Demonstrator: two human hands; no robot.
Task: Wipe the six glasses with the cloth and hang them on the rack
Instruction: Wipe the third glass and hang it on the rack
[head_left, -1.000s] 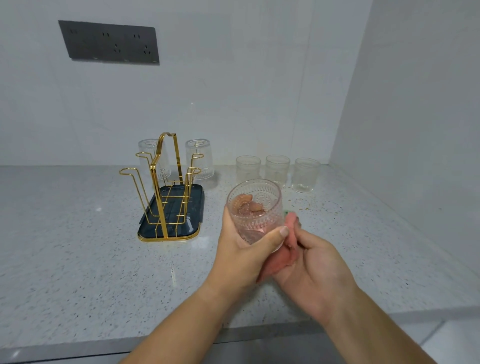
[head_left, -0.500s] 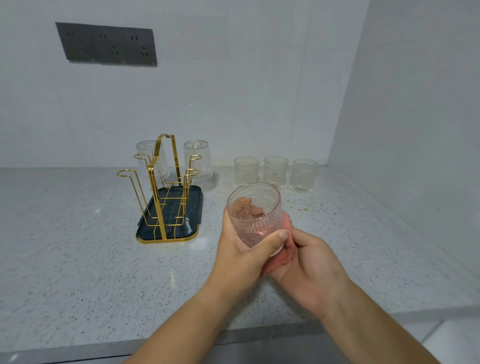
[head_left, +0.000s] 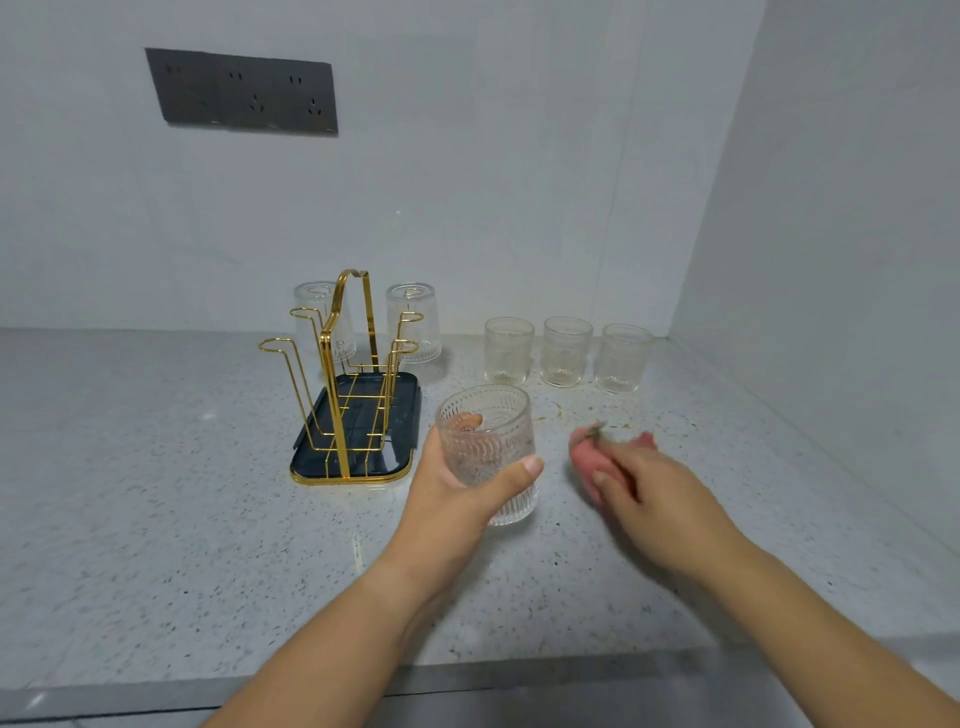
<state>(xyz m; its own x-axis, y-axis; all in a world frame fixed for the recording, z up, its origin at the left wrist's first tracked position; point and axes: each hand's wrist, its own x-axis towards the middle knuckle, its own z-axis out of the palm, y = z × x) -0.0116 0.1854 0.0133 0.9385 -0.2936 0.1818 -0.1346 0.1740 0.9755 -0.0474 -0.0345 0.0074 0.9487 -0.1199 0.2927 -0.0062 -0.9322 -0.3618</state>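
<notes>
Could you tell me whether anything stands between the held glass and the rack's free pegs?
Nothing visible does. The glass in the left hand is just right of the rack, whose near pegs are bare. The two hung glasses sit on its far side, and the right hand holds the cloth farther right.

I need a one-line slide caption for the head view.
Left hand holds a glass, right hand holds the cloth; two glasses hang on the rack.
</notes>
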